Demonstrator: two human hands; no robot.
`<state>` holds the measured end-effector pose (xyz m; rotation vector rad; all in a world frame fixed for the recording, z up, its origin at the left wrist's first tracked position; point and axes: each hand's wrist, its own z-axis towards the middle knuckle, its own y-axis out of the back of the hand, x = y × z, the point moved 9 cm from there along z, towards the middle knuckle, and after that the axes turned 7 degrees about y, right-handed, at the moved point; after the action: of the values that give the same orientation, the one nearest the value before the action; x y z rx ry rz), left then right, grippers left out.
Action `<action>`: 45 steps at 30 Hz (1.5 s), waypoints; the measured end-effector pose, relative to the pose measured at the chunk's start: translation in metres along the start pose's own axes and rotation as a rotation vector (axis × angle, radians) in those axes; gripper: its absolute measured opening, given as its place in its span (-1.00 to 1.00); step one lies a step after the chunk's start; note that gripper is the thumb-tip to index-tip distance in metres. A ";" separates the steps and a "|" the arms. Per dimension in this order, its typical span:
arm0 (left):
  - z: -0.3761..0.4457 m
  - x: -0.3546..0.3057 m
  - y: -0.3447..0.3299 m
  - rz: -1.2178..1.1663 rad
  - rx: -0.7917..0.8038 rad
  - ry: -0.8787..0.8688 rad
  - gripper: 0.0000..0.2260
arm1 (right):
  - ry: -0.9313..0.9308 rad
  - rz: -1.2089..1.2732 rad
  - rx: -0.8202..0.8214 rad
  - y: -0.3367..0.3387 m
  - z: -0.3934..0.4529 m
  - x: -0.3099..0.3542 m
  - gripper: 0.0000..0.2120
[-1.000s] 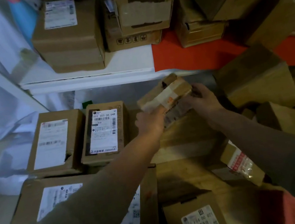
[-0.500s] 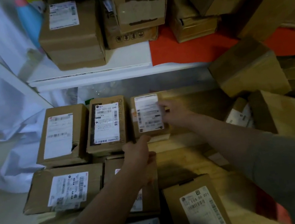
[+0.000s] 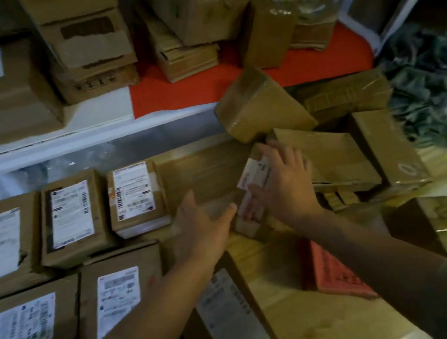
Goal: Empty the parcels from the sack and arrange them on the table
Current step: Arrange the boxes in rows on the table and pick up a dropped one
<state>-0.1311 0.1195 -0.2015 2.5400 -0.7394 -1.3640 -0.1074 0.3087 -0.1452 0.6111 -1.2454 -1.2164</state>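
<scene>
**Parcel Pick-Up From the Unsorted Pile**

The wooden table (image 3: 295, 323) carries two zones. On the left, labelled parcels lie flat, label up, edge to edge in rows (image 3: 70, 215); this placement probably keeps every label readable and saves space. On the right, plain brown boxes form a loose heap (image 3: 329, 157), tilted and overlapping, judged to be not yet arranged. A far shelf (image 3: 94, 111), white with a red cover on its right part, holds larger stacked cartons.

No sack can be identified with certainty; a dark crumpled mass (image 3: 434, 92) lies far right, and whether it is the sack cannot be told. No parcel is visible inside it.

The task item in hand is a small parcel (image 3: 250, 194) with a white and red label, tilted at the near left edge of the heap, between both hands.

Right hand (image 3: 287, 185): grip spread wide, palm and fingers laid over the parcel's top. Left hand (image 3: 199, 226): grip open, fingertips at the parcel's left side; contact is blurred. Neither is closed round it.
</scene>
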 end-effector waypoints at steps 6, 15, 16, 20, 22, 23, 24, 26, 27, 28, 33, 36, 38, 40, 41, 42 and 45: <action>-0.032 -0.015 -0.062 0.300 -0.047 -0.106 -0.15 | -0.071 -0.205 0.299 0.002 -0.029 -0.082 0.10; -0.055 -0.026 -0.073 0.225 -0.173 -0.120 -0.32 | 0.201 -0.173 -0.027 0.074 -0.006 -0.093 -0.69; -0.059 -0.030 -0.070 0.142 -0.179 -0.126 -0.27 | 0.231 -0.119 -0.094 0.093 -0.002 -0.087 -0.71; -0.076 -0.055 -0.075 -0.178 -0.075 -0.143 -0.23 | 0.043 0.552 -0.123 0.138 0.016 -0.079 -0.72; -0.085 -0.067 -0.082 -0.282 0.043 -0.143 -0.36 | -0.179 0.940 -0.023 0.129 0.020 -0.077 -0.77; -0.089 -0.071 -0.082 -0.310 0.078 -0.142 -0.41 | -0.248 1.043 0.025 0.122 0.020 -0.076 -0.79; -0.090 -0.070 -0.077 -0.322 0.068 -0.129 -0.49 | -0.298 1.104 0.067 0.116 0.019 -0.074 -0.81; -0.091 -0.060 -0.058 -0.342 -0.001 -0.077 -0.68 | -0.356 1.203 0.140 0.103 0.016 -0.072 -0.84; -0.089 -0.052 -0.050 -0.362 -0.006 -0.045 -0.72 | -0.373 1.250 0.185 0.094 0.014 -0.068 -0.83; -0.090 -0.046 -0.046 -0.379 0.024 -0.021 -0.71 | -0.398 1.294 0.224 0.085 0.010 -0.062 -0.80; -0.086 -0.013 -0.025 -0.457 0.041 0.087 -0.66 | -0.496 1.320 0.372 0.035 -0.006 -0.028 -0.71; -0.077 0.013 0.010 -0.439 -0.168 0.154 -0.68 | -0.478 1.129 0.522 0.011 -0.022 -0.008 -0.41; -0.072 0.031 0.028 -0.456 -0.224 0.237 -0.67 | -0.496 1.055 0.655 -0.011 -0.039 0.006 -0.35; -0.067 0.044 0.038 -0.475 -0.217 0.291 -0.69 | -0.479 1.075 0.747 -0.023 -0.048 0.025 -0.50; -0.064 0.049 0.042 -0.441 -0.206 0.304 -0.69 | -0.478 1.092 0.739 -0.026 -0.046 0.033 -0.55; -0.059 0.052 0.045 -0.382 -0.201 0.300 -0.69 | -0.475 1.077 0.689 -0.027 -0.039 0.036 -0.60; -0.049 0.047 0.061 -0.189 -0.235 0.201 -0.75 | -0.367 0.855 0.465 -0.026 -0.005 0.036 -0.57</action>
<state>-0.0907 0.0393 -0.1860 2.5559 -0.2910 -1.1435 -0.1170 0.2661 -0.1564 0.1195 -1.8598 -0.3169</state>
